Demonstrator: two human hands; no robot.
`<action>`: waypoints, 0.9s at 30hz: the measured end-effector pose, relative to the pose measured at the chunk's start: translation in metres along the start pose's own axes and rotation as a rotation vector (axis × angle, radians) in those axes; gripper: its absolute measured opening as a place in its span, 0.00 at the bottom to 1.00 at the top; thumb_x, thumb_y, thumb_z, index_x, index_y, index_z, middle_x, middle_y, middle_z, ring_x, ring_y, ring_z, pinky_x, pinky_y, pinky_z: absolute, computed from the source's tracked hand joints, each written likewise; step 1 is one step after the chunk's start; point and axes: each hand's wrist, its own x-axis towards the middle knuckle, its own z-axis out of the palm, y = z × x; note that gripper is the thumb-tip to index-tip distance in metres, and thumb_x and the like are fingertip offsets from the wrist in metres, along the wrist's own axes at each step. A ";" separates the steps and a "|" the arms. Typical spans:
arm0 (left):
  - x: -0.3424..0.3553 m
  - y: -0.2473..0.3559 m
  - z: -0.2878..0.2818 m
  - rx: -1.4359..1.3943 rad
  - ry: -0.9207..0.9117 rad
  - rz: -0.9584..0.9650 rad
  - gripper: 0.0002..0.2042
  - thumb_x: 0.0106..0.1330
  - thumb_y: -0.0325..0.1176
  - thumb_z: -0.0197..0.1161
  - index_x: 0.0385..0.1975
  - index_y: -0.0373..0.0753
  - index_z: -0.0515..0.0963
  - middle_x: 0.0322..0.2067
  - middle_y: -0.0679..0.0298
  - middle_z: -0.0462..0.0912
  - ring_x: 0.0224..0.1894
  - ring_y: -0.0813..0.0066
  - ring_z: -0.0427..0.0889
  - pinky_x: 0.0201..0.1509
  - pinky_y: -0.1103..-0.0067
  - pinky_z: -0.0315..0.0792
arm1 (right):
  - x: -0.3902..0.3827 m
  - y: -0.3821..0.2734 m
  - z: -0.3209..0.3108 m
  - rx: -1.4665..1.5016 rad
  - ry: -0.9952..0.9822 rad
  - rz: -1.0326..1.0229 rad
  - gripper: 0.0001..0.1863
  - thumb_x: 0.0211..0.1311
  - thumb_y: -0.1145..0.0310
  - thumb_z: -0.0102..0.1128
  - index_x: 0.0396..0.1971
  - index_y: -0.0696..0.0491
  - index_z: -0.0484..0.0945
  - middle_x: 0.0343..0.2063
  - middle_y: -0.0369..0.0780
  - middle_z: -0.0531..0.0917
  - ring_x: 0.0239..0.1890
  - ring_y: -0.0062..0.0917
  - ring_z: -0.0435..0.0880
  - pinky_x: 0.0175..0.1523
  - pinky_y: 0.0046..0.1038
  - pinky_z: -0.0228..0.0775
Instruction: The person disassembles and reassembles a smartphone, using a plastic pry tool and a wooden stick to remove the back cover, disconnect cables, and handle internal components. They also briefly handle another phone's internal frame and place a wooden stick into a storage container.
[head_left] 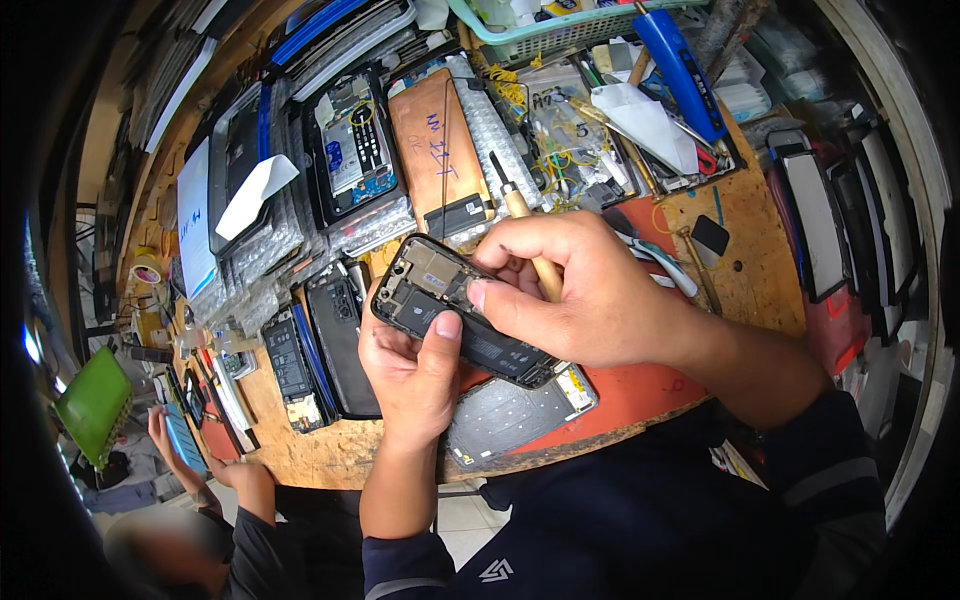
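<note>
My left hand (408, 372) holds an opened smartphone (428, 305) tilted, its thumb on the near edge and the fingers underneath. The phone's inner parts face up, with a dark battery and small boards showing. Over the phone's right side, my right hand (580, 285) is closed, its thumb and forefinger pressed together at the inner parts. Whatever is between those fingertips is too small to make out. Tucked in the same hand is a wooden-handled tool (517, 205) with a narrow dark tip pointing away from me. Below the phone lies a grey phone panel (520, 418).
An orange-red mat (640, 395) covers part of the wooden bench (330, 452). Opened tablets (352, 150) and a copper-coloured panel (435, 140) lie beyond my hands. A blue tool (680, 75) stands at back right. Another person's hand (165, 440) is at left, by a light-blue object.
</note>
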 end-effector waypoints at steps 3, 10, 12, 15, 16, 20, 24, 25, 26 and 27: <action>-0.002 0.003 0.002 0.015 -0.007 -0.003 0.21 0.73 0.26 0.71 0.62 0.31 0.73 0.52 0.59 0.86 0.53 0.75 0.85 0.62 0.75 0.79 | 0.000 0.002 0.000 0.005 -0.002 0.010 0.06 0.68 0.74 0.72 0.33 0.59 0.83 0.21 0.29 0.79 0.24 0.06 0.69 0.27 0.20 0.59; -0.004 0.007 0.008 0.094 0.026 0.043 0.19 0.73 0.25 0.72 0.59 0.32 0.72 0.50 0.61 0.84 0.51 0.79 0.83 0.58 0.78 0.79 | 0.001 0.002 -0.002 -0.075 -0.007 -0.019 0.06 0.66 0.74 0.74 0.34 0.58 0.83 0.22 0.29 0.79 0.24 0.07 0.69 0.28 0.21 0.59; -0.005 0.007 0.008 0.119 0.028 0.064 0.19 0.72 0.24 0.72 0.58 0.32 0.72 0.49 0.61 0.84 0.50 0.79 0.83 0.58 0.78 0.79 | 0.000 0.002 -0.003 -0.052 -0.014 -0.013 0.06 0.66 0.74 0.74 0.34 0.58 0.83 0.22 0.29 0.79 0.24 0.08 0.69 0.28 0.21 0.59; -0.005 0.007 0.009 0.130 0.015 0.092 0.19 0.72 0.24 0.72 0.58 0.32 0.72 0.49 0.61 0.84 0.50 0.79 0.83 0.57 0.78 0.79 | 0.001 0.003 -0.002 -0.111 -0.010 -0.054 0.08 0.64 0.73 0.76 0.34 0.57 0.83 0.23 0.29 0.79 0.25 0.08 0.69 0.28 0.21 0.60; -0.006 0.007 0.009 0.123 0.005 0.099 0.19 0.72 0.24 0.71 0.58 0.31 0.72 0.48 0.61 0.84 0.50 0.79 0.83 0.57 0.78 0.79 | 0.001 0.004 -0.001 -0.094 -0.008 -0.053 0.08 0.63 0.73 0.77 0.34 0.57 0.83 0.23 0.29 0.79 0.25 0.08 0.69 0.29 0.21 0.60; -0.007 0.007 0.010 0.102 0.010 0.090 0.18 0.73 0.25 0.71 0.57 0.32 0.72 0.48 0.61 0.84 0.48 0.79 0.83 0.57 0.79 0.78 | 0.001 0.005 0.001 -0.078 -0.006 -0.042 0.10 0.61 0.73 0.79 0.34 0.56 0.83 0.24 0.29 0.79 0.26 0.08 0.70 0.29 0.21 0.61; -0.005 0.007 0.007 0.059 -0.016 0.054 0.17 0.73 0.27 0.71 0.57 0.32 0.73 0.48 0.62 0.84 0.49 0.79 0.83 0.57 0.79 0.77 | 0.000 0.004 0.000 -0.082 -0.017 -0.026 0.11 0.60 0.72 0.80 0.34 0.56 0.83 0.25 0.30 0.79 0.27 0.09 0.70 0.30 0.21 0.61; -0.004 0.007 0.006 0.041 -0.031 0.046 0.17 0.74 0.27 0.71 0.57 0.32 0.73 0.48 0.62 0.84 0.49 0.79 0.83 0.57 0.80 0.77 | 0.000 0.004 0.000 -0.100 -0.017 -0.010 0.11 0.60 0.72 0.80 0.33 0.56 0.82 0.25 0.30 0.79 0.27 0.09 0.70 0.30 0.21 0.61; -0.003 0.007 0.005 0.008 -0.054 0.040 0.17 0.74 0.28 0.71 0.57 0.32 0.73 0.48 0.62 0.84 0.49 0.79 0.83 0.57 0.80 0.77 | 0.000 0.004 0.000 -0.111 -0.010 -0.018 0.11 0.60 0.73 0.80 0.33 0.56 0.82 0.25 0.30 0.79 0.27 0.09 0.70 0.30 0.21 0.61; -0.003 0.006 0.005 0.037 -0.047 0.033 0.17 0.74 0.28 0.70 0.57 0.32 0.73 0.48 0.61 0.84 0.49 0.79 0.83 0.57 0.79 0.77 | 0.000 0.004 0.001 -0.117 -0.002 -0.028 0.11 0.60 0.73 0.80 0.33 0.56 0.82 0.25 0.30 0.79 0.26 0.09 0.70 0.30 0.21 0.61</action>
